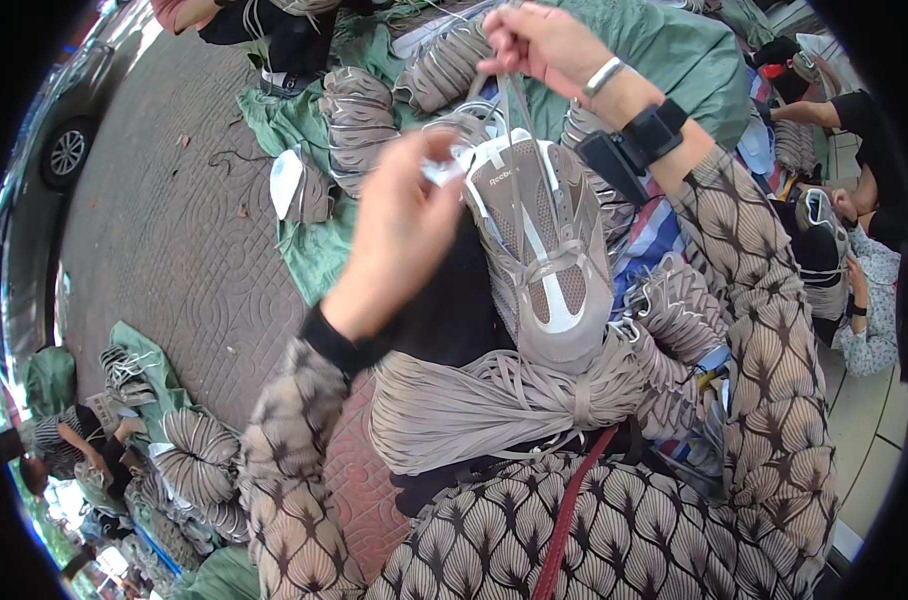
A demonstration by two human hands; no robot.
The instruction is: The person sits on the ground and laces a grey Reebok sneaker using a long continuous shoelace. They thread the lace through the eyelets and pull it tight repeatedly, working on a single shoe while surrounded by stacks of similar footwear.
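A taupe and grey sneaker upper (581, 215) with white trim lies toe toward me, over my dark-clad lap. Beige shoelace (545, 262) crosses its front, and two strands run up from it. My right hand (539, 45) is raised beyond the shoe, its fingers pinched on those strands. At the shoe's far left side is my left hand (404, 215), thumb and fingers drawn together by a small whitish piece that is too blurred to name. A thick tied bundle of beige shoelaces (464, 410) rests across my lap, just under the toe.
Stacked shoe uppers (359, 125) lie on green sheeting (664, 60) ahead, with more stacks (679, 310) to the right. Another person's legs show at the top left; people handle shoes at right and lower left. A parked car (74, 130) stands left of the paving.
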